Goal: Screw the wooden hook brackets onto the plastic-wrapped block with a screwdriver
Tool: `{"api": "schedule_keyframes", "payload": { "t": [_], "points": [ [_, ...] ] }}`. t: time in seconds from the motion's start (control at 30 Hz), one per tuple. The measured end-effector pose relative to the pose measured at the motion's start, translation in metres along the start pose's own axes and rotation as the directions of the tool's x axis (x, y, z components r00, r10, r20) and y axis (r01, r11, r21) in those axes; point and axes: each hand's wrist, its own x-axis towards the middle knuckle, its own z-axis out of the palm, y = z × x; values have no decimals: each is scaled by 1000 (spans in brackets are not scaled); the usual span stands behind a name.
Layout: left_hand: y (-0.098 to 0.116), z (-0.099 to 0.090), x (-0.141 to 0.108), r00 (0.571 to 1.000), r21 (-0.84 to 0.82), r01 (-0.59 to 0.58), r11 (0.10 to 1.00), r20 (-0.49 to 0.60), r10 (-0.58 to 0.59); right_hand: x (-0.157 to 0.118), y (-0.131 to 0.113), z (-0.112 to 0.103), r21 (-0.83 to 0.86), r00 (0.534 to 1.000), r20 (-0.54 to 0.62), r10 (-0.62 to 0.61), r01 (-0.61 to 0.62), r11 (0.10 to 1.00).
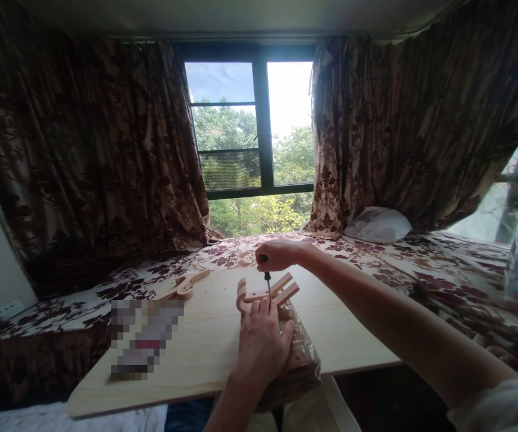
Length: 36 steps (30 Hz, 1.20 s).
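Note:
My right hand (277, 255) is closed around the handle of a screwdriver (268, 282), held upright with its shaft pointing down. The lower end of the shaft meets a pale curved wooden piece (243, 295), just ahead of my left fingertips. My left hand (264, 336) holds that piece from the near side, fingers together and thumb out to the right. Two straight wooden arms reach toward the upper right from the curved end. Beneath the wood and my left hand is a brown package (301, 354) in clear plastic. The screwdriver's tip is too small to make out.
The pale wooden tabletop (196, 360) has a rounded left corner. Another curved wooden piece (186, 289) lies at its far left, beside a pixelated item (148, 342). Beyond are a flower-patterned cover (223, 255), a white bag (378, 225), curtains and a window (261, 132).

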Motion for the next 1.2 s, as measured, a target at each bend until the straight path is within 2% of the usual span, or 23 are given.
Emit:
{"api": "schedule_keyframes", "payload": {
  "t": [0.23,0.37,0.53,0.67,0.77,0.83,0.93,1.0,1.07,1.1,1.2],
  "points": [
    [1,-2,0,1000,-11,-5,1000,7,5,2,4,7,32,996,-26,81,-80,996],
    [1,-1,1,1000,-10,-2,1000,8,2,0,3,1,96,998,11,60,-60,994],
    [1,0,1,1000,-24,5,1000,6,-5,0,3,-4,254,997,39,66,-74,964],
    [2,0,2,1000,-39,14,999,16,-14,-8,24,-5,455,984,-67,166,-118,883],
    [8,-8,-2,1000,-63,25,998,11,-24,-34,44,2,639,940,-211,268,-75,765],
    [11,-17,-9,1000,-89,22,996,-7,-23,-60,50,18,752,918,-265,293,7,659],
    [2,-31,-29,999,-148,17,989,-34,-22,-99,40,61,882,910,-278,306,115,458],
    [-16,-34,-43,992,-262,112,958,-26,-123,-114,25,97,930,899,-276,340,162,329],
    [-39,-31,-50,952,-300,282,912,-31,-304,-118,11,129,956,884,-273,379,206,209],
    [-50,-27,-51,933,-292,331,897,-43,-358,-115,4,142,962,877,-271,396,231,148],
    [-72,-8,-43,904,-299,407,863,-6,-428,-97,-10,165,956,853,-262,451,293,0]
  ]
}}
